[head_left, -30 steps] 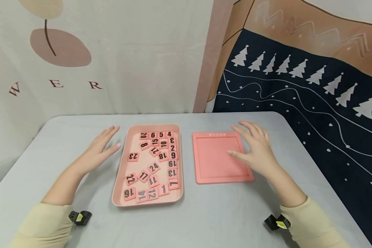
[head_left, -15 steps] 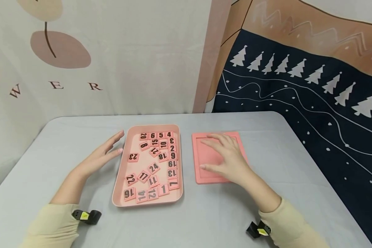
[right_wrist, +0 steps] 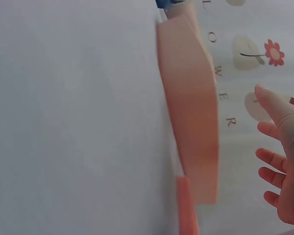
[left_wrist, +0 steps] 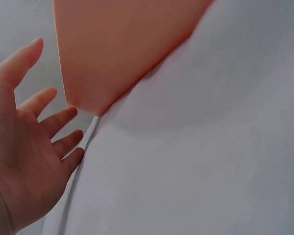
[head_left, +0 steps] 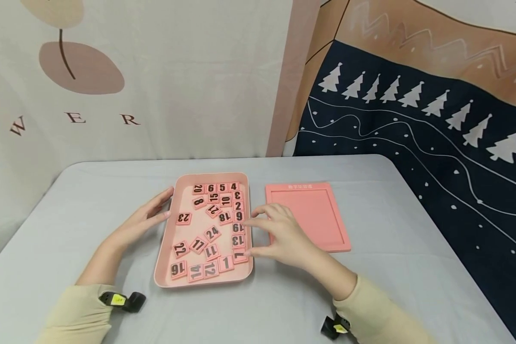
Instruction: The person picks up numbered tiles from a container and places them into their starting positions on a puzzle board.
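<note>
A pink tray (head_left: 219,179) holds several loose number tiles, some askew and some lined along its right side. My left hand (head_left: 142,220) is beside the tray's left wall, fingertips right at the rim and fingers relaxed. In the left wrist view that hand (left_wrist: 34,147) holds nothing. My right hand (head_left: 284,236) reaches over the tray's right edge, thumb and fingers spread apart above the tiles marked 19 (head_left: 238,228) and 7 (head_left: 240,255). The right wrist view shows this hand (right_wrist: 289,166) with nothing in it. A square pink puzzle frame (head_left: 314,210) lies to the right, partly behind the right hand.
Everything rests on a table with a pale grey-blue cloth (head_left: 198,315). A printed cream curtain (head_left: 206,95) hangs behind it, and a dark cloth with white trees (head_left: 391,129) is at the right. Each wrist wears a small black camera.
My right hand has moved left, from over the puzzle frame to the tray's right edge. The left hand has shifted slightly right, up to the tray's left side. The tiles look unmoved.
</note>
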A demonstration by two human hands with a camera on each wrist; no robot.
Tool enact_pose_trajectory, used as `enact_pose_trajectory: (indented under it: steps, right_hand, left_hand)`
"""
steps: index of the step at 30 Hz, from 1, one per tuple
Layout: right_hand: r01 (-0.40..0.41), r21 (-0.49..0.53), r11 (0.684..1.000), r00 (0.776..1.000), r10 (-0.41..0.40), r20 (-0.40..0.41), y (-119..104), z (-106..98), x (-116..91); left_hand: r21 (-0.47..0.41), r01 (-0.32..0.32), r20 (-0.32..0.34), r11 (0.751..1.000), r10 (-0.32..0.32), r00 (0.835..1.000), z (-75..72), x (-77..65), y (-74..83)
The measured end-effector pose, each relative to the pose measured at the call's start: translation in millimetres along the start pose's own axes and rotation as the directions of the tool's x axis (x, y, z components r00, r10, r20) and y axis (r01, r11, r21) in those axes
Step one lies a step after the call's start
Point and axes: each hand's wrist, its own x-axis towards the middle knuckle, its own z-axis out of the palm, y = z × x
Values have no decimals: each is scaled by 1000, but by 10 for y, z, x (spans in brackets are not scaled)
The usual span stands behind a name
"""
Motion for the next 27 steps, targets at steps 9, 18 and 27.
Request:
enact_pose_trajectory:
  steps: [9, 18, 27]
  right_hand:
    - [0, 35, 999, 998, -2, 57, -78, 204, 71]
    - [-21, -65, 998, 986, 31, 163, -169, 325, 155]
    - [-3, -136, 991, 974, 34, 225, -201, 416, 190]
  left_hand:
    - [-47, 56, -16, 997, -57, 998, 34, -31, -64]
    - [-31, 79, -5, 996, -80, 997, 50, -20, -61]
    - [-35, 91, 3, 995, -91, 996, 41, -9, -50]
